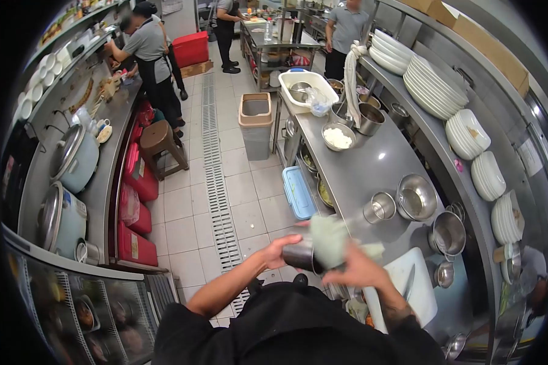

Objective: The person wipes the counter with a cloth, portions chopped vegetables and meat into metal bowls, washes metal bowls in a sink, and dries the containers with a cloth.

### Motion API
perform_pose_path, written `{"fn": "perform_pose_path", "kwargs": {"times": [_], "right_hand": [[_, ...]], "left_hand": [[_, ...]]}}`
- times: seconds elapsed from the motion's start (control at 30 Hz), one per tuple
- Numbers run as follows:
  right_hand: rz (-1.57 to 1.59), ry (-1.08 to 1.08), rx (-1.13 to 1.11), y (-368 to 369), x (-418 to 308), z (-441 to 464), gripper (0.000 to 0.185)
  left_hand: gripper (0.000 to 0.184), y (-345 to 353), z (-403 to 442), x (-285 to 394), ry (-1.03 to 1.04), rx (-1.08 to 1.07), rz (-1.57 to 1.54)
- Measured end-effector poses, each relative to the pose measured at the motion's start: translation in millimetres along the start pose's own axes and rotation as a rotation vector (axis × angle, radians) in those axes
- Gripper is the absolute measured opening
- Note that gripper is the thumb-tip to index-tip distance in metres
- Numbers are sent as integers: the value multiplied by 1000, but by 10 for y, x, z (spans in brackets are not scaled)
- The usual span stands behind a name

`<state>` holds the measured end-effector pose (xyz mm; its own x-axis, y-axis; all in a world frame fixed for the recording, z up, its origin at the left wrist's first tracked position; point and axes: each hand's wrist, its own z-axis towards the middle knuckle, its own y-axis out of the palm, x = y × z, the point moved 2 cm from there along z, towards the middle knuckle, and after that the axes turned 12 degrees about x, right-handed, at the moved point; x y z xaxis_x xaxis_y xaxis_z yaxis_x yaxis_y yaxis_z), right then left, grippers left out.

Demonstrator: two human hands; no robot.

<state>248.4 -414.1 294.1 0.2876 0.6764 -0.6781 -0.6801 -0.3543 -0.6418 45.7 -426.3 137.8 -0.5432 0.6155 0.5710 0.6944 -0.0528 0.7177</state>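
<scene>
My left hand (276, 250) is wrapped round the side of a dark metal pot (301, 255), held in front of my body beside the steel counter (371, 164). A pale green cloth (329, 239), blurred by motion, is at the pot's right side and partly hides it. My right hand (360, 267) grips the cloth from the right. Just right of that hand lies a white cutting board (421, 286) with a knife (410, 282) on it.
Steel bowls (416, 198) and a steel cup (380, 207) stand on the counter. Stacked white plates (432, 85) line the right shelf. A bin (255, 128) and stool (163, 148) stand on the floor. Other people (149, 64) work farther back.
</scene>
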Motion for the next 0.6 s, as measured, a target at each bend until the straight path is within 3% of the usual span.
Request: {"fn": "perform_pose_path", "kwargs": {"times": [0.07, 0.1, 0.13, 0.17, 0.23, 0.27, 0.3, 0.33, 0.4, 0.43, 0.47, 0.53, 0.57, 0.6], "right_hand": [[-318, -148, -378, 405, 102, -118, 81], [-354, -341, -505, 612, 344, -246, 77], [-356, -354, -499, 793, 632, -352, 77], [-525, -609, -404, 938, 877, -445, 70], [-464, -290, -566, 1006, 967, -329, 52], [-219, 289, -782, 955, 811, -164, 42], [-164, 407, -621, 730, 388, 88, 28], [145, 455, -496, 729, 431, 106, 38], [1054, 639, -226, 801, 489, 44, 57], [1258, 765, -92, 704, 443, 4, 71], [1265, 761, -85, 583, 304, 56, 71], [1918, 866, -113, 374, 53, 208, 70], [1931, 873, -107, 324, -17, 208, 70], [1944, 873, -40, 278, -62, 195, 71]], "left_hand": [[53, 155, -19, 61, -327, -53, -118], [53, 260, -47, 121, -319, -49, -120], [50, 336, -63, 194, -392, 51, 13], [48, 357, -71, 256, -459, 150, 146], [49, 340, -52, 376, -375, 155, 212], [49, 346, 5, 466, -294, 154, 271], [55, 292, 5, 503, -250, 120, 243], [61, 433, -161, 600, -42, 160, 346], [68, 559, -333, 679, 239, 85, 579], [66, 645, -404, 756, 517, -49, 688], [66, 706, -476, 818, 511, -52, 696], [74, 915, -739, 981, 1177, -209, 1114], [71, 1023, -829, 1027, 1290, -246, 1091], [71, 1105, -908, 1108, 1274, -243, 1089]]}}
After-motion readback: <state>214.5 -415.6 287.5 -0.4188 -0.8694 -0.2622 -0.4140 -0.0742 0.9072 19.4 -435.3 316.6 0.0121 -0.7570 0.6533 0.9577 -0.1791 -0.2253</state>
